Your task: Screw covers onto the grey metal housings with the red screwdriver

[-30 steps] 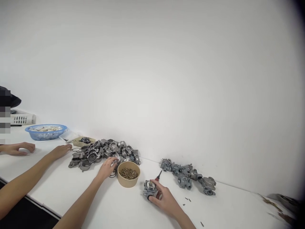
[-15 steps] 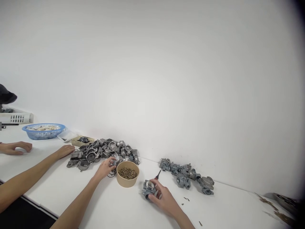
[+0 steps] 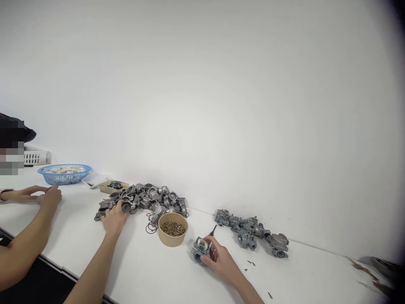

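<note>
My right hand (image 3: 221,259) is closed on a grey metal carburetor body (image 3: 201,249), its open side with a white float facing up. A dark thin-tipped screwdriver (image 3: 213,230) lies just behind that hand, its handle partly hidden. My left hand (image 3: 114,217) reaches to the front of a heap of metal float bowls (image 3: 153,194). Its thumb and fingers close around the edge of one round float bowl (image 3: 126,206). Black rubber rings (image 3: 151,228) lie beside the heap. Between my hands stands a round cardboard tub (image 3: 172,240) full of small brass-coloured screws.
More carburetor bodies (image 3: 247,240) lie along the wall at right, with small loose metal bits (image 3: 249,262) before them. Further left are a shallow box (image 3: 107,187), a blue basket (image 3: 65,177) and a white basket (image 3: 38,157). A co-worker's hands (image 3: 50,197) rest at far left.
My left hand has moved left from beside the tub to the front of the heap. My right hand still holds the carburetor body, tilted slightly. A co-worker's hand has drawn back from the heap.
</note>
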Demonstrator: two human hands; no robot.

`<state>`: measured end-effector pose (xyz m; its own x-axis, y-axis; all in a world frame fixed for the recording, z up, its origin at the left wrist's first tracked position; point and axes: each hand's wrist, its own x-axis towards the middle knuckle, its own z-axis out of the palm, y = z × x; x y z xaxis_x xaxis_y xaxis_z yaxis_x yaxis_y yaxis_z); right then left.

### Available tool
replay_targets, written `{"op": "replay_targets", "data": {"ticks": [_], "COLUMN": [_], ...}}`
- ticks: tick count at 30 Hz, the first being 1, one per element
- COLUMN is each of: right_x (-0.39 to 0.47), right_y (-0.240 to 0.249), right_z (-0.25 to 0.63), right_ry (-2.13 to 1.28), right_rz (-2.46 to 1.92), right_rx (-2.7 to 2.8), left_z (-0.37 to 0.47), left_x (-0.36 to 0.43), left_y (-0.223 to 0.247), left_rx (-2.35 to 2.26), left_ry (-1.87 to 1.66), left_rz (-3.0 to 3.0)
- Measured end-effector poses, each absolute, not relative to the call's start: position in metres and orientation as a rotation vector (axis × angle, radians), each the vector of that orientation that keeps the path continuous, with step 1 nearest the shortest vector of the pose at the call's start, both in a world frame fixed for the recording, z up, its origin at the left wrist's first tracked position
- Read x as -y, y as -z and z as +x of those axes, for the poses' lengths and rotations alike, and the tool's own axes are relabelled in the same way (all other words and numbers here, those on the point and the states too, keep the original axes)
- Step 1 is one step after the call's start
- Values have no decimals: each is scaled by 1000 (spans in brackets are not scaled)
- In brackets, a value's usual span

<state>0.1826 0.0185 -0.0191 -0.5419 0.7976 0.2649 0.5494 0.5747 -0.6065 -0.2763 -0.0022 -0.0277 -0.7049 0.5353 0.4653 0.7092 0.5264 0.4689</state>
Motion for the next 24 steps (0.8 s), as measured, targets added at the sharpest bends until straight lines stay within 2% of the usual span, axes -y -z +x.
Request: {"op": "replay_targets", "data": {"ticks": [7, 13, 16, 19, 24], "right_x": [-13, -14, -17, -17, -17], "right_y": [15, 13, 11, 7, 5], "right_z": [182, 184, 187, 186, 180], "right_ry": [-678, -638, -538, -511, -661], "right_rz": [-1059, -1048, -1026, -959, -752], "right_rx": [2247, 2252, 2251, 2161, 1805], "left_z": [-276, -263, -229, -170, -61], "left_x": [9, 14, 14, 12, 3], "left_y": [14, -8, -23, -36, -39], "left_rx": [2578, 2461, 2288, 2079, 1764], "left_ry": [1110, 1738, 2098, 2256, 2072], "left_rz": [-936, -1027, -1416, -2101, -2782]}}
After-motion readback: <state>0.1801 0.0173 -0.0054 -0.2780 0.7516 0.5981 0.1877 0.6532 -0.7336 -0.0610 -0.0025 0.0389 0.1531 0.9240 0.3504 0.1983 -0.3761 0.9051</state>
